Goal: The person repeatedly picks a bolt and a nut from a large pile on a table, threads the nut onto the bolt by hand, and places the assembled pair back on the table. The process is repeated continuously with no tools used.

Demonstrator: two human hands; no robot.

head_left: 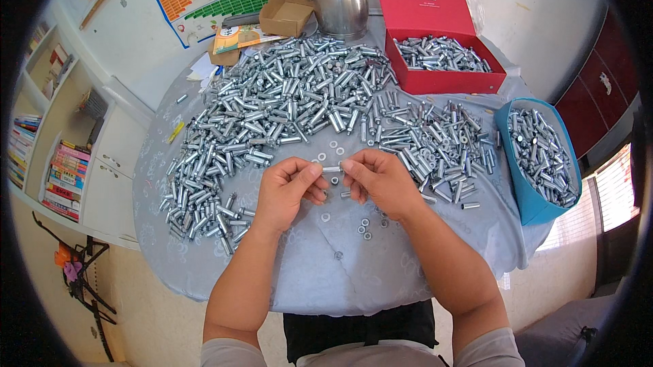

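A round table under a grey patterned cloth (pixel 303 278) fills the middle of the scene, with a white bookcase (pixel 112 197) to its left holding books with printed spines. On the far wall, left of centre, hangs a blue-bordered poster (pixel 211 0) of small cells in blue, orange and green bands, with dark written characters among them. A broad heap of silvery metal bolt-like cylinders (pixel 299 88) curves over the far and left parts of the table; a smaller pile of similar metal parts (pixel 435 146) lies to the right. Far right stands an open red cardboard box (pixel 449 82) full of such pieces, a few short lines of pale lettering on its raised lid. A blue-green bin (pixel 544 212), also full, is at the right edge. At the far side are a lidded steel pot (pixel 341 12), an open brown carton (pixel 286 19) and an orange-and-white printed booklet (pixel 238 38); its print looks too small to read. The left hand (pixel 284 187) and right hand (pixel 381 180) pinch opposite ends of one slim silvery cylinder (pixel 331 170) between thumb and fingertips, above the table's middle. Small metal rings (pixel 326 217) lie around and below them on the cloth.
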